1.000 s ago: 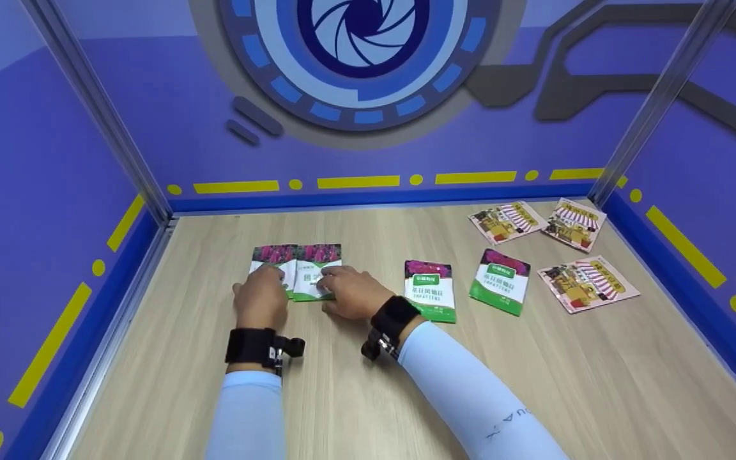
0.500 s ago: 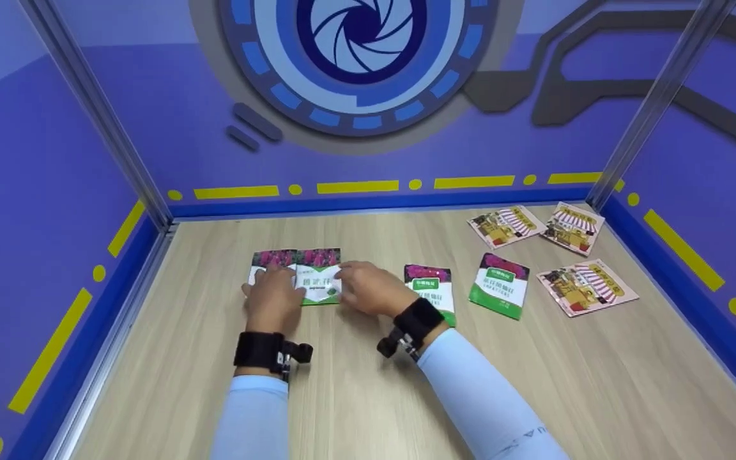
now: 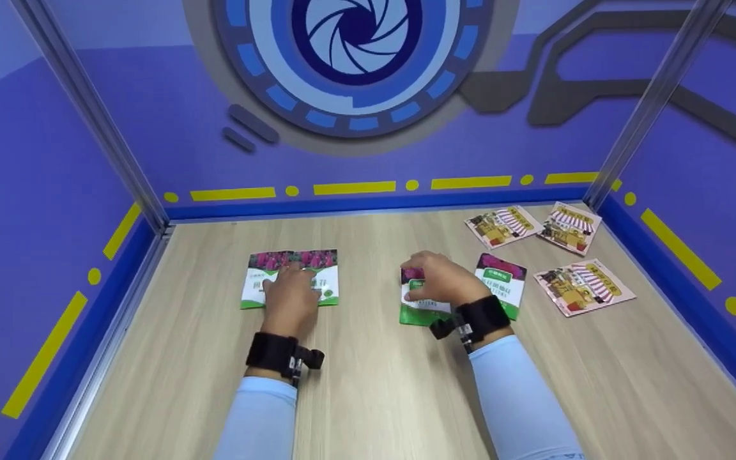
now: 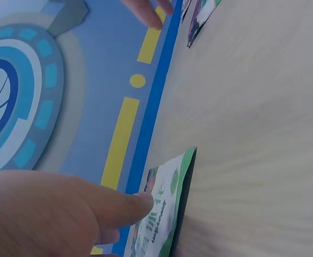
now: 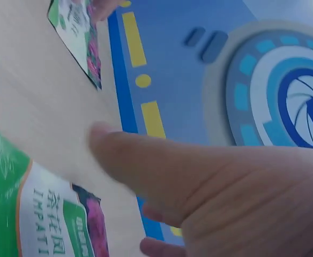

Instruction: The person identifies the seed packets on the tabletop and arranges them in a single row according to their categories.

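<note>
Two seed packets with pink-purple flowers, a left one (image 3: 252, 295) and a right one (image 3: 331, 259), lie side by side on the wooden table (image 3: 361, 383). My left hand (image 3: 291, 300) rests over their middle, hiding where they meet; in the left wrist view a thumb (image 4: 138, 206) is at the packet's face. My right hand (image 3: 448, 280) is over a green-and-white impatiens seed packet (image 3: 416, 316), covering its upper right. In the right wrist view the thumb stands apart from that packet. Contact by the other right fingers cannot be told.
Another impatiens packet (image 3: 502, 287) lies to the right, partly behind the right hand. Several square packets with striped awnings, such as the nearest one (image 3: 585, 287), lie further right and back. Blue-purple panels (image 3: 151, 128) wall the table at the back and sides.
My right hand has left the flower packets and moved right to the impatiens packet. My left hand has shifted right, from the left packet onto the middle of the pair.
</note>
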`<state>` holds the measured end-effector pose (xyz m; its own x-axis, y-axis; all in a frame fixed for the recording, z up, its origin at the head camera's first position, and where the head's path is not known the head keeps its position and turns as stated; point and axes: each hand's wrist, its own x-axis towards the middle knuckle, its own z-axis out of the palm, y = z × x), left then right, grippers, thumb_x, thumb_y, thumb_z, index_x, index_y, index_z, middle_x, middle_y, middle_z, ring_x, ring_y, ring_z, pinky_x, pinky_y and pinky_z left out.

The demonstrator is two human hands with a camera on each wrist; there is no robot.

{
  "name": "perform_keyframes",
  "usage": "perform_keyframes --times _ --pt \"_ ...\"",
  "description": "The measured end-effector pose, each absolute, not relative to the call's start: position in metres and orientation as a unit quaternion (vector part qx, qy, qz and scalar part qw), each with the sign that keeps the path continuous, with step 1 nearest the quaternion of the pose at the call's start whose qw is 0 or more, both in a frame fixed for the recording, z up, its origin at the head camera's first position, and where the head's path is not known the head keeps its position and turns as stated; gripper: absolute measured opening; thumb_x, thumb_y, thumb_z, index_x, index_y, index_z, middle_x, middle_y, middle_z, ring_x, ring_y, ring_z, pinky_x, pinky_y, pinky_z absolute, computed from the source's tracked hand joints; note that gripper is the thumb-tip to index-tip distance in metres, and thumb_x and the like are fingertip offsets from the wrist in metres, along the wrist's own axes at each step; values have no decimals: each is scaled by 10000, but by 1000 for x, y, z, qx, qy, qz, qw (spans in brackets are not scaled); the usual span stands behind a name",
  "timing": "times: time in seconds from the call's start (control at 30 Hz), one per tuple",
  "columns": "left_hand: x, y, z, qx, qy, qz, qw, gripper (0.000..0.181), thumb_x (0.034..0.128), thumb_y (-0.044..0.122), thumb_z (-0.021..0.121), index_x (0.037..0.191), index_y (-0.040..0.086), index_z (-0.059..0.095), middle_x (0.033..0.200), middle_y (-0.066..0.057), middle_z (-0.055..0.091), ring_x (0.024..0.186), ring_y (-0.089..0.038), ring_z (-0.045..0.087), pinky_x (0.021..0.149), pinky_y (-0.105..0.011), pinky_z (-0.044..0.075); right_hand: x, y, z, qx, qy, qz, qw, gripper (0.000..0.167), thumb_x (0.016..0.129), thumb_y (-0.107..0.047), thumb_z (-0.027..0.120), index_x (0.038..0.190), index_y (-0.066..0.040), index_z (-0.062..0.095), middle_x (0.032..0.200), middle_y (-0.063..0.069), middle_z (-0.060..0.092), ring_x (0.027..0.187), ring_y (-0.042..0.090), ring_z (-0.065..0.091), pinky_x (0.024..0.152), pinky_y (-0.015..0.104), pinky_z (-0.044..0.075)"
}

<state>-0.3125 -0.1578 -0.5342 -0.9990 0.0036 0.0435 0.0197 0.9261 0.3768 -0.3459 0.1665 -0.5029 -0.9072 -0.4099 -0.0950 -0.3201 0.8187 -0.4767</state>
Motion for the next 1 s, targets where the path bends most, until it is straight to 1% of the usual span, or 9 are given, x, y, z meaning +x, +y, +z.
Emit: perform_keyframes --times 0.1,0.2,0.3,0.4,0.5,0.6,0.7,0.9,1.0 --pt "-313 -156 -534 -10 -981 -193 25 442 1090 230 759 1512 105 733 1673 -207 593 1592 -429 522 1247 -764 399 -338 172 -505 -170 950 -234 115 742 887 -255 1000 1565 -178 707 1676 163 587 1536 400 569 1284 618 500" --pt "-314 -153 -535 -20 -980 -196 24 442 1082 223 772 1505 100 737 1669 -195 603 1584 -419 535 1246 -744 408 -331 173 -508 -152 957 -223 111 755 839 -249 1034 1530 -198 735 1651 178 575 1494 397 558 1231 625 547" --pt "-314 -150 -537 -30 -980 -193 23 448 1076 231 791 1501 101 741 1662 -178 616 1587 -408 537 1268 -751 389 -326 173 -511 -154 962 -205 91 712 799 -221 1052 1451 -163 772 1547 189 610 1396 384 566 1155 601 600" --pt "-313 -149 -538 -37 -981 -190 25 438 1071 229 804 1485 99 752 1629 -162 647 1572 -399 554 1273 -752 389 -324 174 -513 -155 965 -199 72 657 768 -191 1062 1368 -138 799 1432 168 647 1292 351 578 1093 569 621" --pt "-313 -149 -539 -35 -980 -194 23 428 1071 230 804 1478 105 758 1622 -150 651 1563 -393 563 1272 -739 401 -324 175 -514 -151 966 -197 70 623 754 -193 1070 1317 -140 809 1351 147 669 1202 325 582 1032 551 625" --pt "-314 -150 -540 -32 -979 -201 19 426 1077 232 796 1484 112 756 1629 -145 643 1566 -386 561 1272 -714 411 -325 176 -515 -153 967 -190 73 616 738 -217 1077 1291 -137 815 1313 147 691 1153 321 590 994 546 621" --pt "-315 -150 -541 -31 -979 -202 20 425 1076 227 796 1482 110 756 1628 -150 647 1565 -390 565 1288 -723 389 -326 177 -518 -166 967 -181 74 610 744 -243 1076 1283 -125 816 1316 157 709 1159 336 615 1008 558 620" --pt "-313 -149 -543 -35 -979 -197 29 402 1060 186 809 1450 95 777 1636 -166 650 1548 -402 587 1299 -737 366 -328 171 -526 -193 963 -173 71 531 866 -263 1008 1334 -117 802 1463 153 716 1378 380 654 1173 561 579" --pt "-312 -149 -545 -37 -980 -192 28 393 1056 179 812 1440 99 784 1643 -152 650 1540 -396 597 1294 -727 375 -331 164 -531 -211 962 -166 55 480 924 -264 964 1339 -96 792 1448 156 740 1382 379 673 1184 558 575"
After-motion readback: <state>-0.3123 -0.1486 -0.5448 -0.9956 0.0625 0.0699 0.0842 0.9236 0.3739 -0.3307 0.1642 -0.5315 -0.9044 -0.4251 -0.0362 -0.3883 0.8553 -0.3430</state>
